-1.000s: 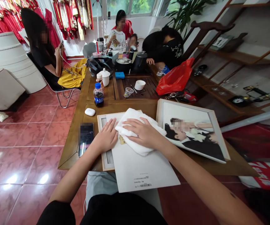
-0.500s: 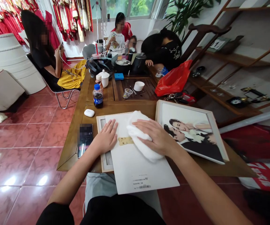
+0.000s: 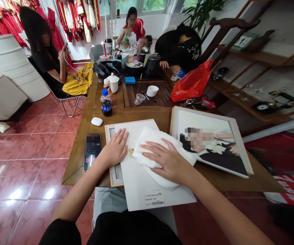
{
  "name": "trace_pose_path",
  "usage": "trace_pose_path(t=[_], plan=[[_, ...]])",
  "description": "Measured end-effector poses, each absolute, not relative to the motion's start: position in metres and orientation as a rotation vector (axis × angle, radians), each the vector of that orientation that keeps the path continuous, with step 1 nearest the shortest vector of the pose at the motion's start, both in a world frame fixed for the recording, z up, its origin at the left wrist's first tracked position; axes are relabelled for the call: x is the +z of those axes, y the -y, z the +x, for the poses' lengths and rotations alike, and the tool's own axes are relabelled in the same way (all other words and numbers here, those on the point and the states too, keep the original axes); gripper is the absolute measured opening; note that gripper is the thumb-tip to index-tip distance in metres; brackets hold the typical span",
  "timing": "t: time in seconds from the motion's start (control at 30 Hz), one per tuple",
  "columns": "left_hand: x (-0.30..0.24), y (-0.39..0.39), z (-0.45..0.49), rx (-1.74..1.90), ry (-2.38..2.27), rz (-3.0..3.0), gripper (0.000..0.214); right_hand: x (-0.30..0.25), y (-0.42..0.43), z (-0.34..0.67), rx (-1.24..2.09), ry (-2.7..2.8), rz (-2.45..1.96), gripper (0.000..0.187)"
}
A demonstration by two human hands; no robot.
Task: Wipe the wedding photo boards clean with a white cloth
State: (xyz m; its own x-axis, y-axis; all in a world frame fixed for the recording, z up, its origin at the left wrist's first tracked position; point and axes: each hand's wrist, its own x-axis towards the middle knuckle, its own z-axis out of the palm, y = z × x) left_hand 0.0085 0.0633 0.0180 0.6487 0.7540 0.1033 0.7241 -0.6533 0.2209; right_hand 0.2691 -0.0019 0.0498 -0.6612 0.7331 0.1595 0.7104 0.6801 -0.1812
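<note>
My left hand [image 3: 115, 148] lies flat with fingers stretched out, pressing the left side of a white printed board [image 3: 136, 190]. The board rests on a light wooden frame [image 3: 113, 182] and juts over the table's near edge. My right hand [image 3: 167, 160] grips a folded white cloth [image 3: 147, 136] from above, its fingers bent over the fabric, against the board. A tan patch [image 3: 131, 152] on the board shows at the cloth's left edge; the cloth hides the rest. To the right lies a framed couple photo [image 3: 213, 149].
A phone [image 3: 93, 151], a white earbud case [image 3: 97, 121] and a cola bottle [image 3: 106, 103] stand along the table's left side. Farther back are a white bowl [image 3: 152, 91], a red plastic bag [image 3: 193, 83] and a black kettle [image 3: 152, 66]. Several people sit around.
The cloth looks wider and flatter and covers more of the tan patch. My right hand has shifted slightly down with its fingers more spread. My left hand has stayed put.
</note>
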Motion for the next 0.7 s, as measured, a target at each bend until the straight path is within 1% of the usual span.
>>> trace_pose_path(t=[0.2,0.3,0.47,0.57,0.7], plan=[[0.014,-0.064,0.008,0.295,-1.209,2.724,0.058,0.046,0.005,0.291,0.099,2.581,-1.356,0.039],[0.015,-0.063,0.008,0.303,-1.220,2.722,0.059,0.049,0.009,0.292,0.044,2.542,-1.373,0.040],[0.018,-0.062,0.009,0.262,-1.228,2.712,0.059,0.057,0.030,0.264,0.050,2.678,-1.072,0.038],[0.019,-0.062,0.009,0.273,-1.230,2.711,0.058,0.060,0.044,0.242,0.178,2.785,-0.904,0.040],[0.017,-0.062,0.009,0.292,-1.230,2.713,0.058,0.061,0.052,0.231,0.355,2.845,-0.876,0.044]])
